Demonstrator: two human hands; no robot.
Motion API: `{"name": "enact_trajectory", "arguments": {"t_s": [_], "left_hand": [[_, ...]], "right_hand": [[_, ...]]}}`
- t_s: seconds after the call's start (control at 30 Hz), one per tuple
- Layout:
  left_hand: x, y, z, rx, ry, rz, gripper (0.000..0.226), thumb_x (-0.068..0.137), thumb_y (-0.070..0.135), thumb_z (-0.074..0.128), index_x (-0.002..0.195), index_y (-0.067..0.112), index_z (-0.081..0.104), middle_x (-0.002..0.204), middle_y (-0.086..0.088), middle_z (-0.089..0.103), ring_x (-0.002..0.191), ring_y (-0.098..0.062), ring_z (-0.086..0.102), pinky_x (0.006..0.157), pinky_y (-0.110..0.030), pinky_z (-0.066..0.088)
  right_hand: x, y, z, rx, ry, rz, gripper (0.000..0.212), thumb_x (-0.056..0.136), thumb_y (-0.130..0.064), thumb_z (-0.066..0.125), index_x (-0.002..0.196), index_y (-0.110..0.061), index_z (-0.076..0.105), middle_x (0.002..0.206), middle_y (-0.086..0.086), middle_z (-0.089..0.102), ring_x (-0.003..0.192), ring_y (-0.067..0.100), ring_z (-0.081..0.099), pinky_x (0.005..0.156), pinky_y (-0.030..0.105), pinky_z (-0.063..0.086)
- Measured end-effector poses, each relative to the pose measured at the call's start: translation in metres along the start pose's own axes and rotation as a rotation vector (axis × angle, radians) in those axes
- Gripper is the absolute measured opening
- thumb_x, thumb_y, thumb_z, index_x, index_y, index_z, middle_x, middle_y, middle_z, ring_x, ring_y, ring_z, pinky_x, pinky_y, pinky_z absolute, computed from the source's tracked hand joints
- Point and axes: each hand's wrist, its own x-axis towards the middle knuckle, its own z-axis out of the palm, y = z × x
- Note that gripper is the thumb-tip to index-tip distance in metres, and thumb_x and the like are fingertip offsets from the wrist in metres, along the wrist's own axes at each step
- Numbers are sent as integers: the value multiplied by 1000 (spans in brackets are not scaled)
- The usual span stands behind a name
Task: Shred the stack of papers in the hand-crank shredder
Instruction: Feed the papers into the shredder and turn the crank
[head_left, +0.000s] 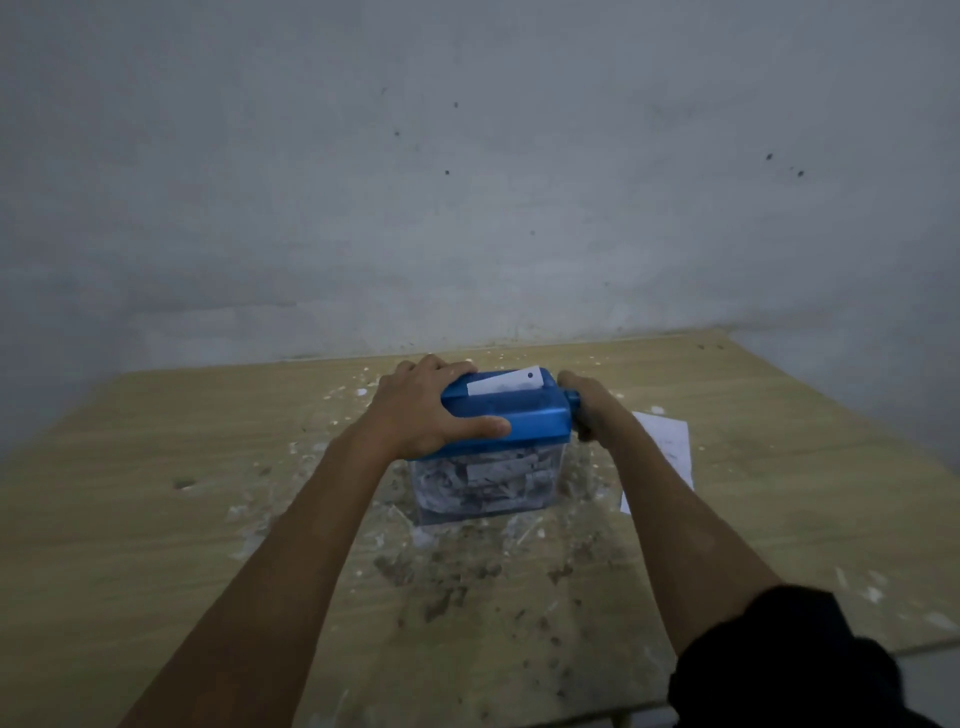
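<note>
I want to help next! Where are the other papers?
In the head view, the papers lie flat on the table, right of the shredder, behind the right hand.

Glossy plastic shredder (511, 415) (wood-grain table (156, 493))

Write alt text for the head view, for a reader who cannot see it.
A person's left hand grips the blue top of a small shredder on a wooden table while the right hand holds its side crank. A paper slip pokes from the slot, shreds fill the clear bin, and more sheets lie to the right.
</note>
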Motion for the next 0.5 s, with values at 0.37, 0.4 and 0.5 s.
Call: {"name": "enact_trajectory", "arguments": {"t_s": [0.37,0.4,0.5], "left_hand": [[0,6,-3,-31,-31,-54,119,45,103,37,146,41,40,135,4,47,123,-23,45,105,-48,39],[0,6,-4,-25,-51,-58,119,45,103,38,147,41,39,136,3,47,124,-24,44,105,-48,40],[2,6,-7,-16,-82,-61,114,53,101,46,150,43,34,136,3,44,126,-25,42,106,-49,39]], "right_hand": [[-72,66,3,-373,173,-227,30,101,-19,33,72,-19,40,70,3,52,62,17,47,58,31,36],[-78,66,-1,-350,185,-249,29,100,-20,33,72,-18,41,69,4,52,62,19,47,58,32,34],[-97,49,-12,-36,209,-286,35,98,-33,33,67,-19,40,58,4,41,56,19,34,59,33,27]]}}
